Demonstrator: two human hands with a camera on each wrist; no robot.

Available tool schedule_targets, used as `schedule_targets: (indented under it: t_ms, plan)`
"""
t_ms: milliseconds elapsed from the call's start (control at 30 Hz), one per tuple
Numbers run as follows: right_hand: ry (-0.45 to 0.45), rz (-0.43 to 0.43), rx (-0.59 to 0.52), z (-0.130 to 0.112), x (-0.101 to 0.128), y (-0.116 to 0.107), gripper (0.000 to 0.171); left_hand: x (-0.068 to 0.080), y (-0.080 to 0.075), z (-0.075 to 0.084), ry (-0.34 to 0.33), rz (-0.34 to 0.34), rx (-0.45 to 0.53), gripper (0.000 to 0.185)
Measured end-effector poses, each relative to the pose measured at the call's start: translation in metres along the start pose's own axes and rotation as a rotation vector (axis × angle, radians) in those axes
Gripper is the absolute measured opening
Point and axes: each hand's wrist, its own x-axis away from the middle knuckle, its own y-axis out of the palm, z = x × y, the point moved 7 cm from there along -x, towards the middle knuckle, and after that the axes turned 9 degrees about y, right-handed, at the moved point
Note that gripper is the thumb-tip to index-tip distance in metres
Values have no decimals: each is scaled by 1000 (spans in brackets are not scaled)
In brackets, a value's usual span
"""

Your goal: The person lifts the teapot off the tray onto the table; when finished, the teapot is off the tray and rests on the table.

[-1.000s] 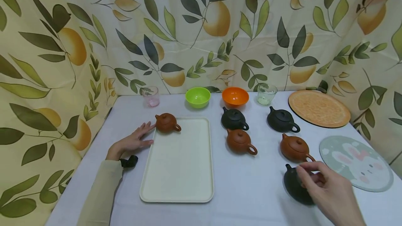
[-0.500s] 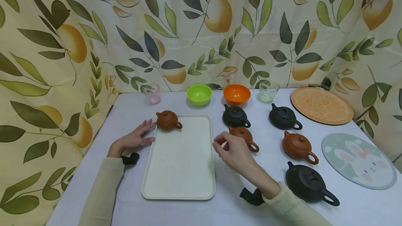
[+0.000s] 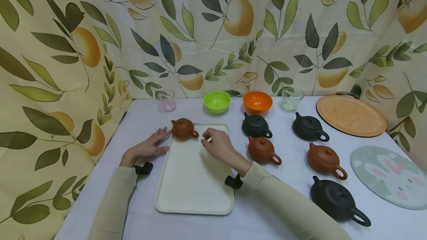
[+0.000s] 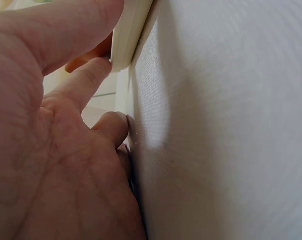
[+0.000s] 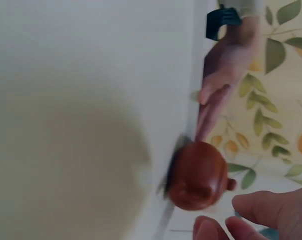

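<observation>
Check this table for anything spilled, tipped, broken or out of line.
Nothing is spilled, tipped or visibly broken. The only oddity: one brown teapot sits alone at the far left corner of the cream tray, while the other five teapots stand upright on the tablecloth.

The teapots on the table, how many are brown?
3. One brown teapot stands at the tray's far left corner; one sits right of the tray; one is farther right. None seems hidden.

Left hand [image 4: 50, 150]: fingertips against the rim of a cream plastic tray [image 4: 130, 30]; white tablecloth [image 4: 226, 125] beside the palm.
</observation>
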Motion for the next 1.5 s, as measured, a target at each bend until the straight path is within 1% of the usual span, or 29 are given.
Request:
schedule_targets:
  t_ms: [100, 233, 333, 433, 567, 733, 833, 967, 1133, 1300, 1500]
  plan:
    - [-21, 9, -3, -4, -13, 10, 21, -1, 0, 1, 15, 1, 6, 77]
    - [-29, 22, 13, -6, -27, 21, 29, -2, 4, 2, 7, -12, 6, 78]
    - [-14, 11, 15, -7, -34, 27, 27, -2, 5, 1, -19, -17, -1, 78]
    - [13, -10, -3, -9, -41, 33, 22, 0, 4, 1, -28, -11, -8, 78]
    - [43, -18, -9, -11, -46, 37, 17, 2, 0, 4, -19, 1, -7, 77]
    - [82, 5, 30, -10, -50, 42, 15, 1, -1, 4, -8, 0, -12, 76]
    - [96, 22, 40, -9, -51, 44, 14, 0, 0, 2, -17, -4, -23, 77]
    - [69, 35, 37, -10, -54, 45, 13, -1, 0, 1, -36, -6, -23, 78]
    - [24, 33, 20, -11, -53, 47, 13, 0, 0, 3, -26, 0, -23, 76]
    - [31, 27, -2, -7, -51, 47, 14, 1, 2, 4, -29, -7, -18, 77]
    - [21, 33, -47, -9, -46, 38, 14, 1, 0, 3, -47, -9, -18, 77]
